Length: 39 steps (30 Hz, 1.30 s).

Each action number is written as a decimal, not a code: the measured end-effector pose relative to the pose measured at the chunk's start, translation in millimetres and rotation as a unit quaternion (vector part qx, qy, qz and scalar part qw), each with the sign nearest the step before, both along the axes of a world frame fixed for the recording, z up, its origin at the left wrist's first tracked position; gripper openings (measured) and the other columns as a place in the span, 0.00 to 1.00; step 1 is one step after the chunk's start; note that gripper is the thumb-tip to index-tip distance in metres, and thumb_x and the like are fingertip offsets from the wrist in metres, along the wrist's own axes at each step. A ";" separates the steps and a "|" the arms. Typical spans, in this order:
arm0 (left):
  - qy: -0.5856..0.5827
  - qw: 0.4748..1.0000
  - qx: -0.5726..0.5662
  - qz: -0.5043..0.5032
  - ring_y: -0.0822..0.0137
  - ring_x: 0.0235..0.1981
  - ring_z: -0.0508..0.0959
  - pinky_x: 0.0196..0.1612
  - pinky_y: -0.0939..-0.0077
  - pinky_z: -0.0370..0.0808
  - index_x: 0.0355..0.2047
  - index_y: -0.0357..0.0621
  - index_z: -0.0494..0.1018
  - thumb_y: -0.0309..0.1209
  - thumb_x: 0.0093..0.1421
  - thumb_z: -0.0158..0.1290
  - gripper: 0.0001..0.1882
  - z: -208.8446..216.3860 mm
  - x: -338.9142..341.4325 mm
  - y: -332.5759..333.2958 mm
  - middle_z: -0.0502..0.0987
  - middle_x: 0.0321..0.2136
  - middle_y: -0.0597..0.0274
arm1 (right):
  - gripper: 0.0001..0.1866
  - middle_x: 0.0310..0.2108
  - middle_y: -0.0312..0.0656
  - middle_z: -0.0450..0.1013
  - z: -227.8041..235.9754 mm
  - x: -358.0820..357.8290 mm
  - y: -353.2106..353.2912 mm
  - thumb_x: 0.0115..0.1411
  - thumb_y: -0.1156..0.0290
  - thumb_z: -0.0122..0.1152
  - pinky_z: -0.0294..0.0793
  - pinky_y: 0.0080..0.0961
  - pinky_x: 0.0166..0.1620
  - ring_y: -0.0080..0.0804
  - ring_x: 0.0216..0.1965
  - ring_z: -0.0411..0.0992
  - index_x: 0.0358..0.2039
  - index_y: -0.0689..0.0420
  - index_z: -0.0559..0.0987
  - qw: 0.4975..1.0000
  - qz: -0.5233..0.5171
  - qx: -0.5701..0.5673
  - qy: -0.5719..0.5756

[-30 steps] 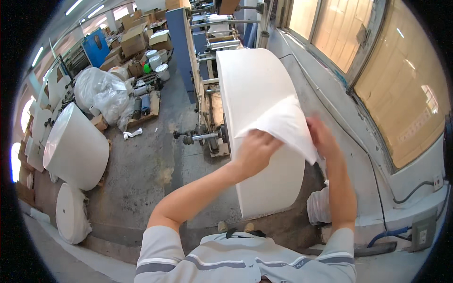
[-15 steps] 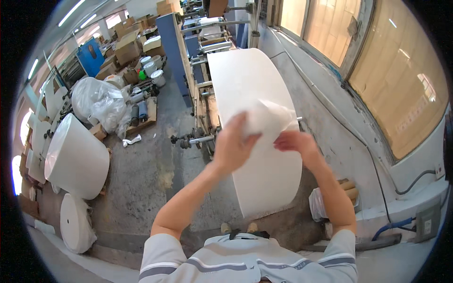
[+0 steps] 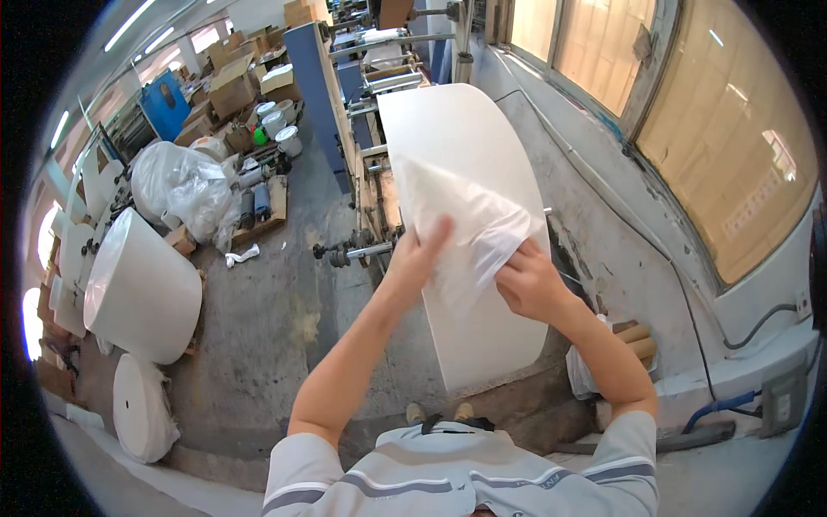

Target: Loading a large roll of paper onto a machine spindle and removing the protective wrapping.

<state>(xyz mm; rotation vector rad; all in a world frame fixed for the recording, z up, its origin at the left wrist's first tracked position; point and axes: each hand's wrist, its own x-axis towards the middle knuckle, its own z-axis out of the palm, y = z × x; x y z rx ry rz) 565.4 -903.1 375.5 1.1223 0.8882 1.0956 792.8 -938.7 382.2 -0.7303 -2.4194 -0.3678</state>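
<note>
A large roll of white paper (image 3: 482, 345) stands in front of me, its broad curved surface facing up. Over it rises a loose, thin white sheet (image 3: 469, 215), folded and creased toward its right side. My right hand (image 3: 530, 280) is closed, pinching the creased right edge of this sheet between thumb and fingers. At the sheet's left side is my left hand (image 3: 413, 263), its blurred thumb lying over the front and its other fingers partly hidden at the edge; it appears to grip the sheet.
A machine frame with metal rollers (image 3: 396, 84) stands beyond the roll. Left are another big white roll (image 3: 146, 284), a smaller wrapped roll (image 3: 138, 405), plastic-wrapped goods (image 3: 181, 185) and cartons (image 3: 233, 86). A wall with windows (image 3: 732, 146) runs along the right; cardboard tubes (image 3: 636, 340) lie near it.
The loose sheet has opened out wider, its point now reaching up and left. My right hand has moved slightly down and left, closing on the sheet's edge; my left hand has shifted slightly.
</note>
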 end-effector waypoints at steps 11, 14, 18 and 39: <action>0.360 0.751 0.553 0.025 0.45 0.47 0.77 0.51 0.56 0.74 0.45 0.39 0.78 0.20 0.48 0.55 0.21 -29.2 37.1 -29.1 0.78 0.40 0.44 | 0.24 0.38 0.42 0.80 14.6 34.1 27.6 0.57 0.62 0.69 0.75 0.28 0.44 0.31 0.39 0.77 0.48 0.65 0.76 0.833 -0.065 -0.411 0.364; 0.147 0.948 0.279 0.037 0.58 0.38 0.81 0.40 0.68 0.78 0.41 0.36 0.77 0.31 0.62 0.52 0.12 -19.7 23.5 -48.7 0.80 0.36 0.53 | 0.18 0.40 0.48 0.78 9.7 25.0 17.9 0.47 0.74 0.68 0.75 0.35 0.48 0.48 0.44 0.76 0.41 0.61 0.76 0.956 -0.094 -0.157 0.230; 0.095 0.994 0.029 0.040 0.69 0.38 0.80 0.40 0.74 0.77 0.48 0.34 0.73 0.55 0.64 0.52 0.32 -18.4 -11.6 -7.9 0.80 0.37 0.54 | 0.13 0.48 0.48 0.75 -25.3 8.0 13.1 0.47 0.79 0.62 0.71 0.44 0.56 0.52 0.51 0.72 0.36 0.58 0.81 0.999 -0.001 0.053 -0.002; 0.112 0.986 0.098 0.070 0.61 0.40 0.83 0.39 0.71 0.78 0.53 0.32 0.70 0.48 0.59 0.63 0.33 -1.6 3.2 17.2 0.82 0.41 0.55 | 0.12 0.44 0.50 0.76 -13.6 0.7 19.0 0.52 0.79 0.63 0.73 0.41 0.52 0.50 0.48 0.74 0.40 0.62 0.80 0.996 0.046 -0.038 0.065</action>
